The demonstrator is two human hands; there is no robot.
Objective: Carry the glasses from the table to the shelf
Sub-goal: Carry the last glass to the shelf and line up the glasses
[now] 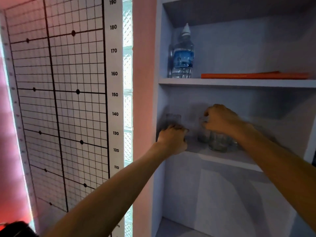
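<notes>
Both my hands reach into the middle level of a pale shelf unit (pixel 222 160). My left hand (pixel 172 139) is wrapped around the lower part of a clear glass (pixel 173 119) at the shelf's left wall. My right hand (pixel 220 119) grips the top of another clear glass (pixel 203 134) near the middle. Right beside it, more clear glasses (pixel 218 144) stand on the shelf board, partly hidden under my right wrist. The image is blurred, so I cannot tell whether the held glasses touch the board.
On the upper shelf stand a water bottle (pixel 183 55) with a blue label and a flat orange folder (pixel 254 75). Left of the unit are a glass-block strip (pixel 127 100) and a wall grid chart with a height scale (pixel 114 94). A lower compartment opens below.
</notes>
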